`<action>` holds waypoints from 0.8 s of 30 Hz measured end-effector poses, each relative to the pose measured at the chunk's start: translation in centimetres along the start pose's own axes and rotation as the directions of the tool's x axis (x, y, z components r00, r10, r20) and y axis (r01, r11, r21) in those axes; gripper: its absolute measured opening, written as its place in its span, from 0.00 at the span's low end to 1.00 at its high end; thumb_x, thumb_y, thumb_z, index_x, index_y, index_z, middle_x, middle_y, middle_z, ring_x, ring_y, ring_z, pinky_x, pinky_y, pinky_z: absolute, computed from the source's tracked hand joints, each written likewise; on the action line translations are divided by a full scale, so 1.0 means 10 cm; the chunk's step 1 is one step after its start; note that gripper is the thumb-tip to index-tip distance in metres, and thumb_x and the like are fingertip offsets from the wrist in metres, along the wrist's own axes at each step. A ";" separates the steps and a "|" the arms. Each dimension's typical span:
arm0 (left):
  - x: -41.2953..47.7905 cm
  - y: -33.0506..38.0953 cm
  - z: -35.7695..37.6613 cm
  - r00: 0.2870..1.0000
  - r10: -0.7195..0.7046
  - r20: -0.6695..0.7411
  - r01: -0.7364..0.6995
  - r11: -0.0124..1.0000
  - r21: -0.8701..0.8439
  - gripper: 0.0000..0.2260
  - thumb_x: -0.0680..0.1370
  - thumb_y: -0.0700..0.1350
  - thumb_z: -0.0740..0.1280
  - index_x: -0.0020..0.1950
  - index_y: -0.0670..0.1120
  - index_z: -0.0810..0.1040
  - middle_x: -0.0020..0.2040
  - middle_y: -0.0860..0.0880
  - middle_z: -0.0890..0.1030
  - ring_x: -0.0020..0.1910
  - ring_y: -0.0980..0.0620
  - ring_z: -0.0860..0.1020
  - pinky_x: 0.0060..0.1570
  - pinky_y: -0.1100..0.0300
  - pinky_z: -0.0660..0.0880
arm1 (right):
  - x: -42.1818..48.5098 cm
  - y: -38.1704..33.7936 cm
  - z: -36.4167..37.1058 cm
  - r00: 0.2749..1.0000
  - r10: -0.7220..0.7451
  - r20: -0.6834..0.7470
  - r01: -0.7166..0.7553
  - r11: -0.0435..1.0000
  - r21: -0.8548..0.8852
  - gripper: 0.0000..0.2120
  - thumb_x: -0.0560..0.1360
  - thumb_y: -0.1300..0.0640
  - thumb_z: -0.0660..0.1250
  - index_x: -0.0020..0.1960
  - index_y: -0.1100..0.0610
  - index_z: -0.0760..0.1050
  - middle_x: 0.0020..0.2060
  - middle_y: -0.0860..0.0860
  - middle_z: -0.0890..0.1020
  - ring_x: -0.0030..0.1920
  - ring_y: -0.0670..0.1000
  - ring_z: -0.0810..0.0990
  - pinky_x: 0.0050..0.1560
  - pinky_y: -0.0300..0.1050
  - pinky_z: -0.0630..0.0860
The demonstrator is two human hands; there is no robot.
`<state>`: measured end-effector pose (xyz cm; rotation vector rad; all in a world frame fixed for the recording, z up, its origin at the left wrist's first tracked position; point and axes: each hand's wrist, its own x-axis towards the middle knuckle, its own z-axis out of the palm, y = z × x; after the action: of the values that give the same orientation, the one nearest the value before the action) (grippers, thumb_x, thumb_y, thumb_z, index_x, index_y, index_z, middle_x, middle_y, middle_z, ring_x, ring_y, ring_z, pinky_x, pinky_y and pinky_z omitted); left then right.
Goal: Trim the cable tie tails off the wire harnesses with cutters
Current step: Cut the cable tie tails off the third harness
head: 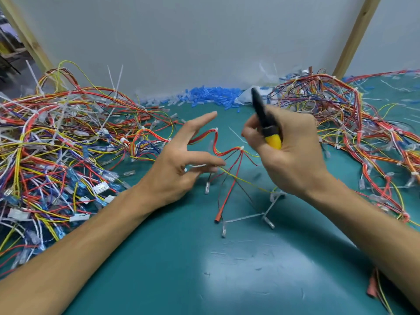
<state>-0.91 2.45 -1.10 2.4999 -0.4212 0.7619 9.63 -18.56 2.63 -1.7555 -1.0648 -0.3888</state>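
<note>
The harness [227,153] lies on the mat [250,269] just under and between the hands, and its two ties look cut short. The right hand [293,155] is wrapped round the cutters [268,130], tips up. The left hand [181,160] is spread; I cannot tell whether it pinches the white strip [196,165] by its thumb. The pile [56,144] beyond the left hand shows long tails, so plenty is probably left. The heap [352,123] past the right hand looks mostly trimmed.

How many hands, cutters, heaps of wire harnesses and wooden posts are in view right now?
2 hands: left hand, right hand
1 pair of cutters, gripped by the right hand
2 harness heaps: one left, one right
2 wooden posts: one left, one right
Total: 7
</note>
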 end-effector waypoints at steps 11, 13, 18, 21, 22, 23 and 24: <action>-0.03 0.08 0.12 0.989 -0.004 -0.147 0.026 0.988 0.150 0.07 0.80 0.41 0.70 0.41 0.45 0.80 0.39 0.54 0.75 0.42 0.52 0.69 0.42 0.40 0.68 | -0.08 0.03 0.11 0.882 -0.247 0.402 0.290 0.956 -0.048 0.07 0.75 0.58 0.76 0.48 0.55 0.77 0.35 0.42 0.72 0.35 0.49 0.68 0.34 0.53 0.73; -0.04 0.10 0.13 0.993 0.027 -0.117 -0.008 0.988 0.153 0.05 0.80 0.42 0.70 0.44 0.46 0.82 0.41 0.51 0.79 0.42 0.48 0.72 0.43 0.41 0.69 | -0.10 0.03 0.15 0.896 -0.252 0.366 0.302 0.949 -0.086 0.12 0.70 0.63 0.75 0.43 0.53 0.72 0.34 0.43 0.68 0.34 0.51 0.65 0.31 0.55 0.71; -0.04 0.14 0.09 0.998 -0.027 0.054 0.018 0.989 0.149 0.16 0.84 0.51 0.63 0.49 0.43 0.85 0.46 0.49 0.83 0.48 0.42 0.77 0.49 0.41 0.68 | -0.06 0.06 0.15 0.956 -0.178 0.232 0.209 0.971 -0.114 0.12 0.75 0.55 0.75 0.43 0.54 0.72 0.29 0.42 0.67 0.32 0.47 0.65 0.31 0.48 0.66; -0.04 0.18 0.10 0.991 -0.067 0.113 0.048 0.985 0.166 0.18 0.85 0.52 0.61 0.49 0.41 0.84 0.47 0.49 0.83 0.50 0.42 0.78 0.51 0.41 0.69 | -0.06 0.09 0.12 0.932 -0.214 0.292 0.241 0.969 -0.060 0.14 0.74 0.60 0.78 0.42 0.51 0.71 0.29 0.41 0.66 0.31 0.43 0.66 0.32 0.42 0.63; -0.04 0.19 0.10 0.989 -0.068 0.129 0.048 0.987 0.155 0.17 0.85 0.51 0.61 0.49 0.41 0.84 0.48 0.48 0.83 0.51 0.41 0.79 0.51 0.40 0.70 | -0.07 0.08 0.13 0.927 -0.219 0.306 0.244 0.969 -0.045 0.16 0.73 0.62 0.78 0.42 0.51 0.71 0.29 0.41 0.65 0.31 0.42 0.65 0.32 0.42 0.63; -0.04 0.19 0.11 0.989 -0.063 0.137 0.044 0.989 0.140 0.17 0.85 0.50 0.62 0.50 0.40 0.84 0.48 0.48 0.84 0.50 0.41 0.79 0.52 0.39 0.70 | -0.08 0.08 0.15 0.925 -0.217 0.312 0.241 0.970 -0.039 0.18 0.71 0.65 0.78 0.41 0.51 0.70 0.29 0.41 0.65 0.31 0.42 0.65 0.31 0.44 0.64; -0.04 0.19 0.11 0.989 -0.058 0.137 0.040 0.991 0.128 0.16 0.85 0.50 0.63 0.50 0.40 0.84 0.49 0.48 0.84 0.50 0.41 0.79 0.52 0.39 0.71 | -0.09 0.07 0.17 0.928 -0.210 0.308 0.234 0.971 -0.045 0.21 0.70 0.67 0.78 0.41 0.49 0.68 0.29 0.41 0.65 0.31 0.42 0.65 0.31 0.46 0.64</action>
<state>-1.57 0.30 -1.49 2.6816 -0.3694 0.6125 9.27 -17.58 0.85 -1.8086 -1.4940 -0.3117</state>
